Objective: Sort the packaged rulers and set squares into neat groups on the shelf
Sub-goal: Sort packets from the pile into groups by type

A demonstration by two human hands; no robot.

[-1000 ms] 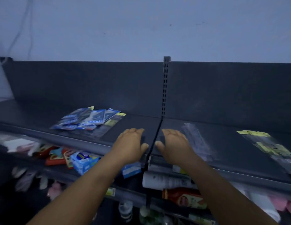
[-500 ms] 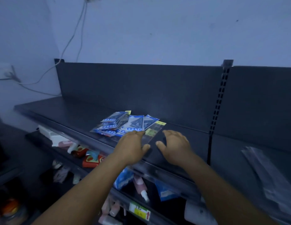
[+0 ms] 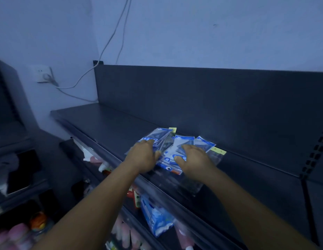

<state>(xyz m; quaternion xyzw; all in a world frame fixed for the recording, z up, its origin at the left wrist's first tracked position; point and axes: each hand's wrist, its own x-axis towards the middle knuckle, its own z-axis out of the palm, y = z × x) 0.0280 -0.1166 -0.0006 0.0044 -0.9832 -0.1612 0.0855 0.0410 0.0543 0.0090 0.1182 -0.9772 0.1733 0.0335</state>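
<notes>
A loose pile of blue-and-clear set square packets [image 3: 182, 141] lies on the dark top shelf [image 3: 106, 121], mid-frame. A longer clear ruler packet with a yellow header [image 3: 217, 152] sticks out at the pile's right. My left hand [image 3: 143, 156] lies palm down on the left packets, fingers fairly straight. Over the pile's right half rests my right hand [image 3: 193, 159], fingers spread flat and thumb on a blue label. Both hands cover the pile's near part.
A dark back panel [image 3: 211, 98] rises behind the shelf. Lower shelves hold a blue-and-white pack [image 3: 157, 217], tubes and pink items [image 3: 18, 233]. A wall socket with cables [image 3: 44, 75] is at the left. The shelf stretches bare to the left of the pile.
The view swung left and closer. Both hands moved forward from the shelf's front edge onto the pile of packets and now rest on it.
</notes>
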